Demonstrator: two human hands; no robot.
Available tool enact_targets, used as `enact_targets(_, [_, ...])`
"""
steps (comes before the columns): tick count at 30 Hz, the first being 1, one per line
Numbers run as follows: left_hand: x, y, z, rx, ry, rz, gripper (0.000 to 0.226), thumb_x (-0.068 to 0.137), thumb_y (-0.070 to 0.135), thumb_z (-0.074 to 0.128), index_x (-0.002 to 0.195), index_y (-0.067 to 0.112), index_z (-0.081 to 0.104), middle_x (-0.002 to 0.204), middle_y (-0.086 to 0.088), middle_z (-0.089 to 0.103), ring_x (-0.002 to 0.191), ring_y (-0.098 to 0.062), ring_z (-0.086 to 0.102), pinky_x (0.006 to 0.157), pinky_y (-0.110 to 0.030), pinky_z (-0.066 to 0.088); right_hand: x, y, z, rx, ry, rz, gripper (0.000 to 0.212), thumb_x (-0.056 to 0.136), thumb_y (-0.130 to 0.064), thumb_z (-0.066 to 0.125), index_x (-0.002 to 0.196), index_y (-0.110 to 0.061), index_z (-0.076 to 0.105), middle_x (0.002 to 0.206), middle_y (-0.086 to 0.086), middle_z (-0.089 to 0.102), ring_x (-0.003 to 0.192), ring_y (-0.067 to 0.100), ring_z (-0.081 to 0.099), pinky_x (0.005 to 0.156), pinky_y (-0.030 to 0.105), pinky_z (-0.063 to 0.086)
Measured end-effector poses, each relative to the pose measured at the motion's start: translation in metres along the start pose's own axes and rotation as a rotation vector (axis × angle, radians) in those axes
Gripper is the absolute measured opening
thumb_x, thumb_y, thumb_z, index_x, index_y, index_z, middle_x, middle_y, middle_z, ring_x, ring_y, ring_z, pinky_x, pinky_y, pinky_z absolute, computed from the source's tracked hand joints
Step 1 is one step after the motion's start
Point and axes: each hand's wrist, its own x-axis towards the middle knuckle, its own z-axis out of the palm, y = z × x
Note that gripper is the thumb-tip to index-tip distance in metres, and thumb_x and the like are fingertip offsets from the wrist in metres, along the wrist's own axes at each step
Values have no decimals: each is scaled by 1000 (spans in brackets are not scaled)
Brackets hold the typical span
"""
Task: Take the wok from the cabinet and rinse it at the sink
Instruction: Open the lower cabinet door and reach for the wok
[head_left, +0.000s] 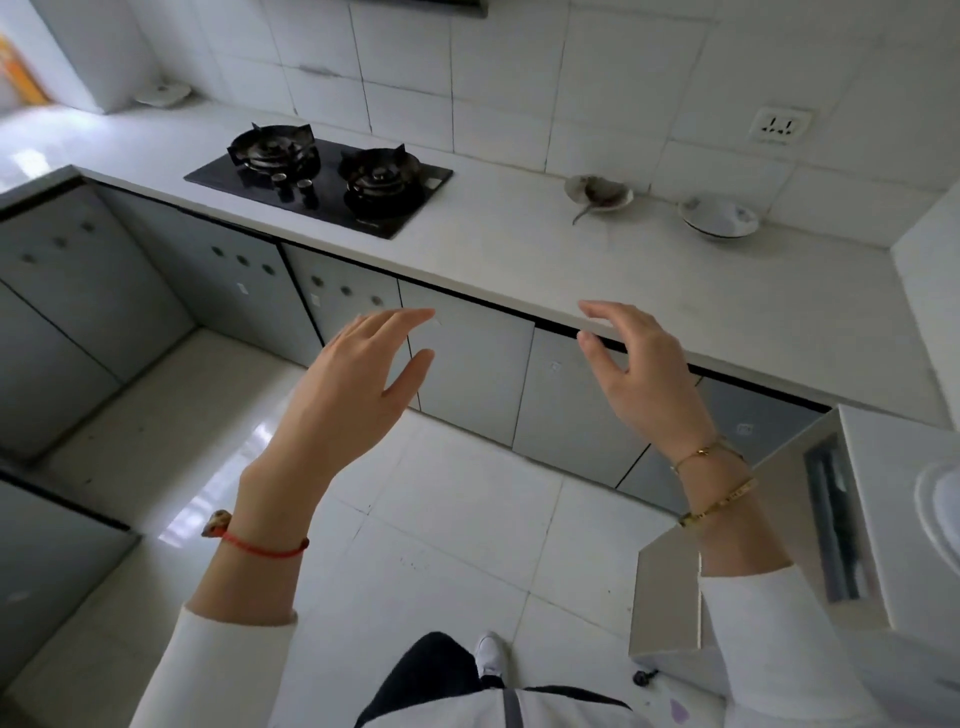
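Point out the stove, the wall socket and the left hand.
stove (332, 179), head view, black glass between the burners
socket (781, 125), head view, middle of its faceplate
left hand (353, 379), head view, back of the hand

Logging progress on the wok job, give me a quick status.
Left hand and right hand open, empty, raised before the closed cabinet doors. Wok not in view. Nothing blocking the doors.
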Motion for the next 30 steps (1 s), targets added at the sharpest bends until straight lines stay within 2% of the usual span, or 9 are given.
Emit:
enact_targets(5, [66,-23,16,-8,-12,-15,46,98,36,46,142,21,45,140,2,54,128,-17,51,106,-28,36,65,24,22,2,-32,1,36,99,-26,50,132,-13,55,132,-1,58,128,11,47,107,19,32])
enact_targets(8, [107,-41,28,-8,-43,6,46,98,36,45,142,21,44,141,2,53,128,-17,51,106,-28,36,100,38,37,0,-31,20,36,98,-24,51,131,-11,55,132,0,59,127,13,48,106,21,33])
enact_targets(17, [250,-108,56,-69,-137,145,42,99,31,49,140,21,48,138,5,54,128,-14,50,108,-31,36,207,64,86,-36,38,157,36,98,-23,51,131,-10,55,131,2,59,126,16,49,104,18,32])
enact_targets(25, [360,-162,66,-122,-224,289,40,98,28,51,137,18,51,134,3,57,124,-15,52,108,-38,41,283,70,113,-50,157,308,36,98,-25,50,131,-11,55,132,1,59,127,14,49,107,24,37])
enact_targets(30, [400,-171,77,-144,-278,342,41,97,28,51,137,18,51,133,3,58,124,-15,52,107,-40,42,300,77,125,-65,178,382,36,99,-25,50,131,-11,55,132,1,59,127,15,49,108,29,40])
